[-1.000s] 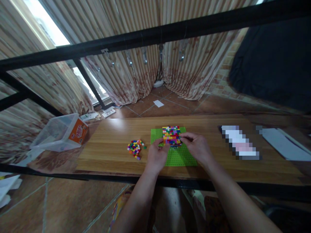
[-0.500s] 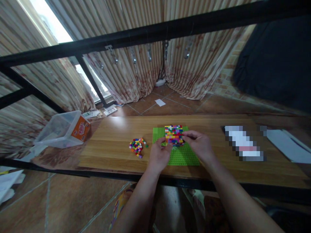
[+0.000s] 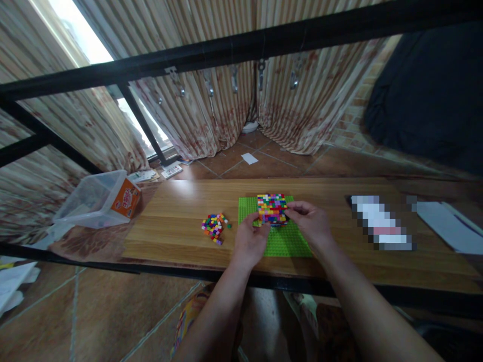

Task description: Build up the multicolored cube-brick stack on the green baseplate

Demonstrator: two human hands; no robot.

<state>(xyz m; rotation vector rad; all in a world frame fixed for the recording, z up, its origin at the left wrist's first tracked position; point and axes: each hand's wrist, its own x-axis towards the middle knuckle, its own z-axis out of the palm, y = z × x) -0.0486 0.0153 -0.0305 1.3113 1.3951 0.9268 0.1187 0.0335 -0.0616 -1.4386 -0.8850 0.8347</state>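
Observation:
A block of many-coloured toy bricks (image 3: pixel 271 203) sits over the green studded baseplate (image 3: pixel 289 244) on the wooden table. My left hand (image 3: pixel 252 240) has its fingers and thumb closed around the block's left and near side. At the block's right edge, my right hand (image 3: pixel 310 222) holds its thumb and fingertips pinched together. Whatever is between those fingertips is too small to make out. To the left of the baseplate lies a loose pile of small coloured bricks (image 3: pixel 214 226).
A clear plastic bin (image 3: pixel 90 203) with an orange label stands left of the table (image 3: pixel 169 211). On the table's right lie a pixelated item (image 3: pixel 381 223) and white paper (image 3: pixel 445 226). A dark metal bar (image 3: pixel 211 50) crosses above the far side, with hooks hanging from it.
The view has shifted slightly. My right fingertips have moved a little to the right along the block's edge; the red piece seen by them is less distinct. My left hand stays on the block.

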